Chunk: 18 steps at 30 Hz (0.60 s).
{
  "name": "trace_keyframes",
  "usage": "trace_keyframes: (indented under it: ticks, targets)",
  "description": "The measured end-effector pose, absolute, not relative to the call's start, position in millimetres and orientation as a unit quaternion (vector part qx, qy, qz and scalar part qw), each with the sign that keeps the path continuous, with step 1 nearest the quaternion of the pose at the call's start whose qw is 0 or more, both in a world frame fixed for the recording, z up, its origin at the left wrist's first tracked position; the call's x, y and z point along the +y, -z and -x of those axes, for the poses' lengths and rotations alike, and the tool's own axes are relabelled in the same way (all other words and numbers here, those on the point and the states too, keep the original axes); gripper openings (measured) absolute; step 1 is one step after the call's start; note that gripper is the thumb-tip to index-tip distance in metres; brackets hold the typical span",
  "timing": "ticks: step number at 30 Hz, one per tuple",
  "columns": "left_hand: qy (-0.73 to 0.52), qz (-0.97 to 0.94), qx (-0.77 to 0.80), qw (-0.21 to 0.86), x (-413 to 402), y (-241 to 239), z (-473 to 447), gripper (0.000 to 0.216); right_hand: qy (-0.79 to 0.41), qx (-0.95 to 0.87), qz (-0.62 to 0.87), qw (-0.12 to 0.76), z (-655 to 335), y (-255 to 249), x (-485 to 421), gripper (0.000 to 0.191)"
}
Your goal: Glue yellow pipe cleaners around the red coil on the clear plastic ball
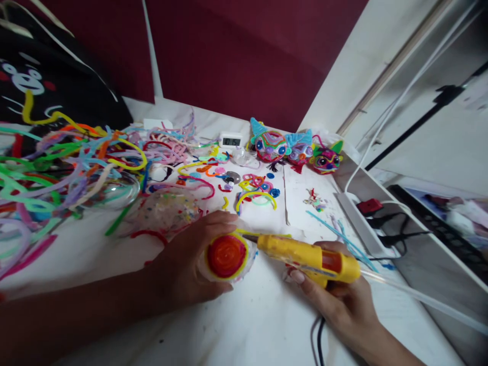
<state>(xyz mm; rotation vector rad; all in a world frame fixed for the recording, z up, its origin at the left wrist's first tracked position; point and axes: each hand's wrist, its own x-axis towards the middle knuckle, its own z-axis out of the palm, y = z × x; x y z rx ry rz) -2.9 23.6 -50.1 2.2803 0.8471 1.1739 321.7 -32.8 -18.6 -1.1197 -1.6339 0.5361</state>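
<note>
Glue gun (308, 258) lies roughly horizontal at lower centre, nozzle pointing left, tip touching the upper right edge of the orange spiral disc (226, 255). Right hand (339, 300) is wrapped tight round the gun's grip. Left hand (190, 259) cups the disc from the left, thumb over the top, fingers curled shut on it. Clear dome (168, 211) just above holds coloured bits; 3 finished heads (299, 148) sit upper centre.

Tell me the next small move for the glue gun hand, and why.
Probably squeeze a small bead where the yellow glue gun nozzle meets the yellow pipe-cleaner rim of the clear ball with the red-orange spiral: the right hand aims there, and the left hand steadies it.
</note>
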Motion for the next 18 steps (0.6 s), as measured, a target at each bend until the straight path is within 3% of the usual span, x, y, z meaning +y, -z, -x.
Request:
trace_keyframes:
  ticks: [18]
  targets:
    - [-0.447,-0.821,0.294,0.199,23.5,51.0,-2.5,0.097,-0.215,-0.704,0.453,0.503,-313.4,14.5,-31.0,0.006]
